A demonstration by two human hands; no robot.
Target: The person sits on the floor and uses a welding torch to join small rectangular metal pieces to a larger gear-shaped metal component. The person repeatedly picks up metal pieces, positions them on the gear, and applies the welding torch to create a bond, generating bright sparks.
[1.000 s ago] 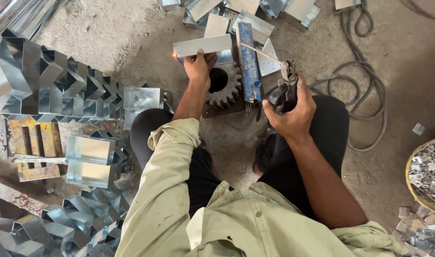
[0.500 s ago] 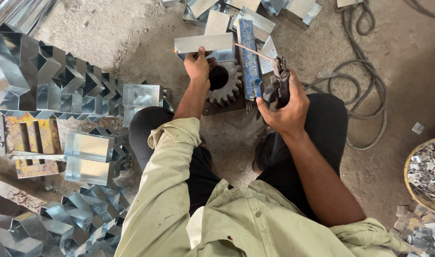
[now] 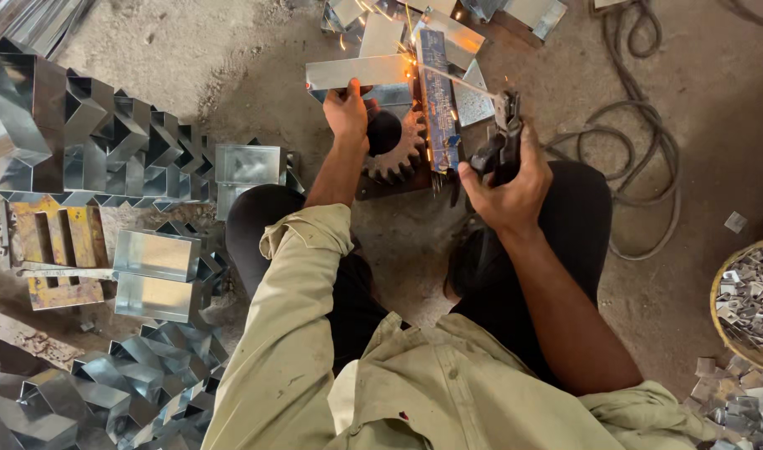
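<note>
Right hand (image 3: 515,187) grips electrode holder (image 3: 500,150), rod tip sparking just above gear (image 3: 391,148); left hand (image 3: 346,112) pins sheet-metal piece (image 3: 356,72) there. Tack weld underway; next needs steady arc

My left hand (image 3: 346,110) is stretched far forward, back of the hand up, fingers curled down and closed over what it pins, thumb tucked toward me. The left forearm runs bare from a rolled sleeve cuff, nearly straight. My right hand (image 3: 506,187) sits nearer, fist wrapped tight, knuckles outward, thumb on top of the grip. The right forearm is bare, angled in from the lower right, elbow bent.
</note>
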